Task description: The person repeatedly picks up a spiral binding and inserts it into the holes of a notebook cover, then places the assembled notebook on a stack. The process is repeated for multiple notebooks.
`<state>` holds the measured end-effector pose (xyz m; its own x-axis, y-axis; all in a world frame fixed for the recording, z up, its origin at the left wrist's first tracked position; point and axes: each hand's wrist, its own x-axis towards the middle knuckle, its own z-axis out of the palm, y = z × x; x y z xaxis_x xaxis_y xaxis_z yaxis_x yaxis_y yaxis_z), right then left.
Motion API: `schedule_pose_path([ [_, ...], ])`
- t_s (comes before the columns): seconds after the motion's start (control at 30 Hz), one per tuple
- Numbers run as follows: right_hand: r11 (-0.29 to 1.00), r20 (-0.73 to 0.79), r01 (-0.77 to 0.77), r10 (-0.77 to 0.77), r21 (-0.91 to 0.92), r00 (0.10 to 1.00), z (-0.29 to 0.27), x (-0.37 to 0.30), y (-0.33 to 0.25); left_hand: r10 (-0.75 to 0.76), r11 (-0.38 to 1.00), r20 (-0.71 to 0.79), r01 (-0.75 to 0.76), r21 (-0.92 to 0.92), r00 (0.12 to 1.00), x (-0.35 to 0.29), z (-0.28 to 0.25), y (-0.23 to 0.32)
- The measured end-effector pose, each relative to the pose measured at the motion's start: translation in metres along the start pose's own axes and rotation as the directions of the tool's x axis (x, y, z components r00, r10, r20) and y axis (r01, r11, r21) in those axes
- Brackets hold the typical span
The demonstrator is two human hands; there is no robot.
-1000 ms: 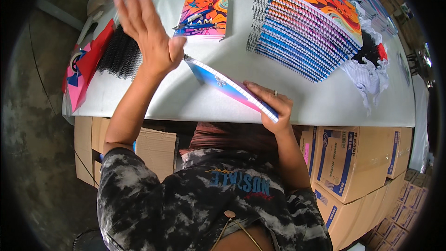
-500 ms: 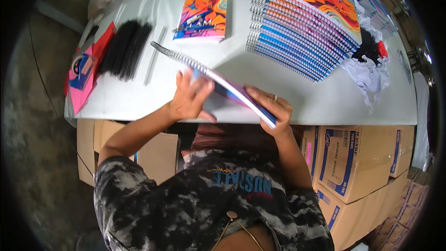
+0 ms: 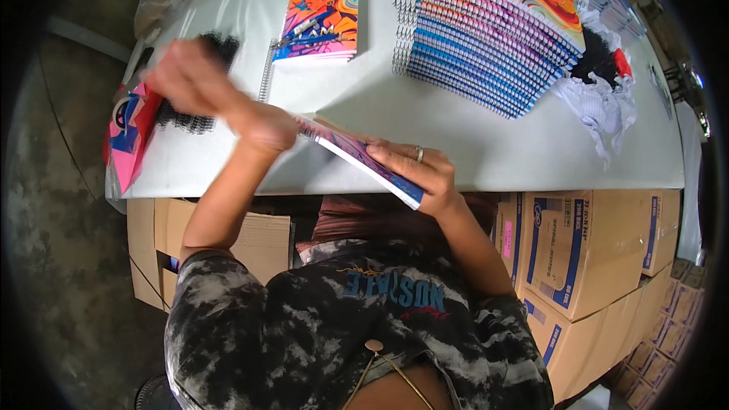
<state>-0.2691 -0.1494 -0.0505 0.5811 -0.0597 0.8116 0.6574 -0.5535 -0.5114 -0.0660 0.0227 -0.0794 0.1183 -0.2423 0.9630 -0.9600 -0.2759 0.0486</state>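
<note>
White tabletop [image 3: 501, 156] ahead; over its near edge, my right hand [image 3: 418, 171] clamps a tilted notebook [image 3: 357, 156]. Blur stops me telling how my left hand [image 3: 205, 95] stands; should the right hold loosen, I'd fear the notebook twisting free.

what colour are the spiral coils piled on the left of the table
Black; the piled spiral coils show in the head view.

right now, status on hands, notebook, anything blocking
Right hand holds notebook. Left hand blurred before black coils, grip unclear. Blue tool on another notebook, clear of hands.
</note>
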Motion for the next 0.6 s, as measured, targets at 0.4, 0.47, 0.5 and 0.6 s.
schedule_pose_path([
  [0.4, 0.984, -0.093, -0.175, 0.176, 0.013, 0.98, 0.005, 0.002, 0.007, 0.229, 0.951, 0.284, -0.152, -0.267, 0.931, 0.009, -0.001, 0.078],
  [0.47, 0.992, -0.102, -0.127, 0.125, -0.015, 0.987, 0.002, 0.001, 0.013, 0.468, 0.884, 0.201, -0.459, -0.091, 0.861, 0.023, 0.0, 0.06],
  [0.5, 0.992, -0.072, -0.125, 0.124, -0.018, 0.99, 0.003, 0.003, 0.014, 0.577, 0.811, 0.148, -0.585, 0.015, 0.803, 0.035, 0.001, 0.052],
  [0.6, 0.991, -0.026, -0.131, 0.131, 0.007, 0.991, 0.014, 0.006, 0.007, 0.129, 0.984, -0.021, -0.13, -0.121, 0.991, 0.078, 0.012, 0.059],
])
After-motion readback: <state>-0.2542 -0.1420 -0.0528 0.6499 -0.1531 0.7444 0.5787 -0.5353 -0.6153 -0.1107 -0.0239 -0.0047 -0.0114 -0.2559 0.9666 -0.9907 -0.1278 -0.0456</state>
